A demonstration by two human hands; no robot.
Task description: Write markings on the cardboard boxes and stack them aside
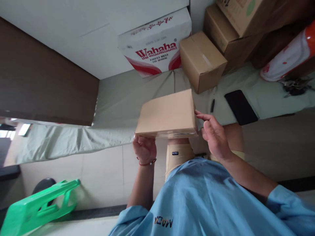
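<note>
One box (167, 111) | plain tan, shiny taped edge | left fingers (136, 141) gripping it | right fingers (205, 116) unclasped, at side

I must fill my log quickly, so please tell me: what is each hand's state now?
Left hand: holding the box at its near left corner; fingers partly hidden.
Right hand: loosely open, a fingertip at the box's right side.

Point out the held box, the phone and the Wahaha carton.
Held box (167, 113), head view: its broad face.
Phone (241, 107), head view: its dark upper face.
Wahaha carton (157, 49), head view: its printed front.
</note>
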